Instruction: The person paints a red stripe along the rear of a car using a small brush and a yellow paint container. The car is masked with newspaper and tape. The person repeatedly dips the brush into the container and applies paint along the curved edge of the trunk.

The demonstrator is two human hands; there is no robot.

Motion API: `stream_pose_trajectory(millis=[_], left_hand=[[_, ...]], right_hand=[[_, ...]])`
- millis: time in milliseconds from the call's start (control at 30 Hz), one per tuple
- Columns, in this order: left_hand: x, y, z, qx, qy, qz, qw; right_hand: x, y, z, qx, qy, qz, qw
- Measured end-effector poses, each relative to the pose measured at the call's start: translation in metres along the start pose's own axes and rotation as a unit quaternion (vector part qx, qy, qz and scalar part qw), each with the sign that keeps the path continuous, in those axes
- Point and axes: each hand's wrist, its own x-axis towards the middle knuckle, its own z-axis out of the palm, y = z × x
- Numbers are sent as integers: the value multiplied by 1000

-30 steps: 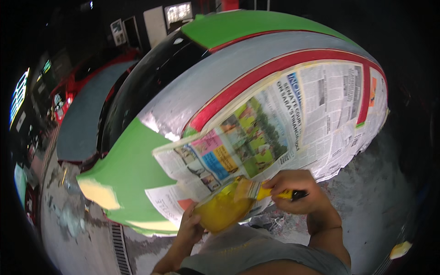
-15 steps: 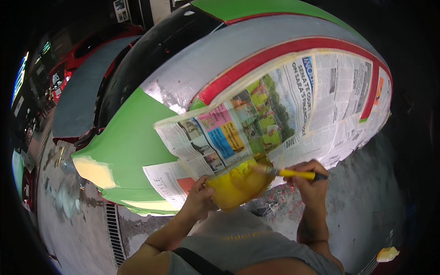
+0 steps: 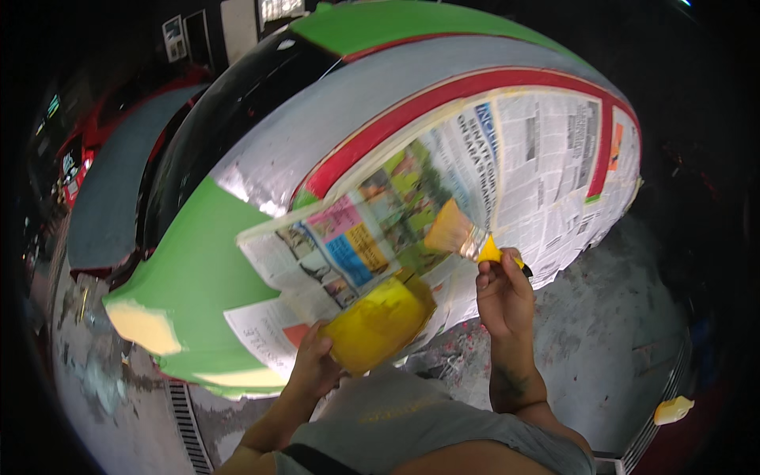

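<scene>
My left hand grips the side of a yellow container, low in front of my body. Its inside is smeared with yellow. To its right, my right hand is closed on the yellow and black handle of a paintbrush. The brush's wide pale bristles point up and left, in front of newspaper sheets taped over the car's side; I cannot tell whether they touch the paper. Beyond both hands stands the car, with green, grey and red patches on its body.
Another car in grey and red stands at the left. A floor grate runs through the concrete at lower left. A pale yellow object lies at the lower right. Patches of pale filler mark the near car's green corner.
The paintbrush has come up and out of the yellow container, its bristles now showing in full. My right hand has turned upward. The view has shifted slightly.
</scene>
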Motion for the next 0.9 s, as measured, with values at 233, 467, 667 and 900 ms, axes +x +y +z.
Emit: stream_pose_trajectory(millis=[233,467,667,900], left_hand=[[-10,13,9,56,-29,-11,998],[-16,6,5,45,-13,4,999],[-21,1,5,29,23,33,999],[-23,-7,7,23,32,56,998]], right_hand=[[142,-47,48,-360,-77,-407,836],[181,-44,70,-503,-152,-448,724],[187,-71,91,-492,-139,-487,707],[161,-59,108,-511,-192,-440,713]])
